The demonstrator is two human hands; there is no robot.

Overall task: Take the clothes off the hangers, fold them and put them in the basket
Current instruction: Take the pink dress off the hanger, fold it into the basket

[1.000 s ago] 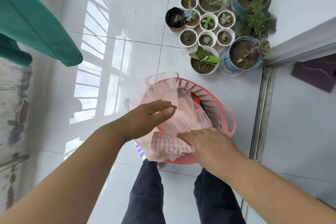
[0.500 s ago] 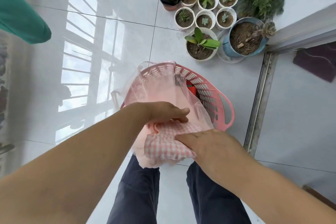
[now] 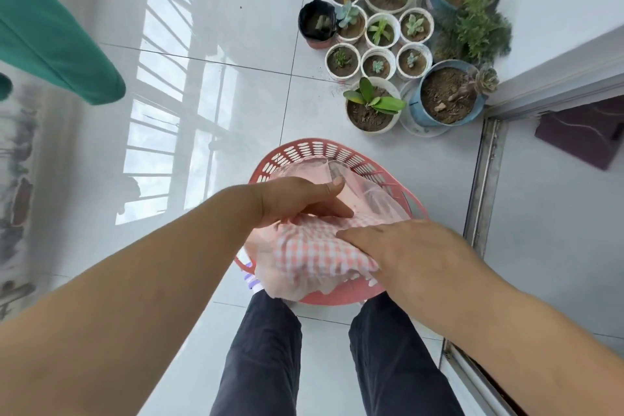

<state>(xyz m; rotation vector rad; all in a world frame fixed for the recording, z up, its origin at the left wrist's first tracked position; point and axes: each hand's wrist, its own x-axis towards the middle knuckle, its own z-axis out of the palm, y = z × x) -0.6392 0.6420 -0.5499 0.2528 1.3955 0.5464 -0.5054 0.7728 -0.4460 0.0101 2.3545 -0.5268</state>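
Gingham garment [image 3: 305,255], pink and white with a sheer pink layer, lies bunched over the near half of the pink basket [image 3: 314,147] and hangs past its near rim. The left hand [image 3: 299,201] grips the sheer part, thumb on top and fingers curled beneath. The right hand [image 3: 407,246] presses flat on the checked cloth with straight fingers. The basket stands on glossy white floor tiles [image 3: 236,27], just in front of the person's dark trouser legs [image 3: 263,348]. Potted plants [image 3: 373,106] cluster beyond it, and a green garment [image 3: 50,40] hangs at the upper left.
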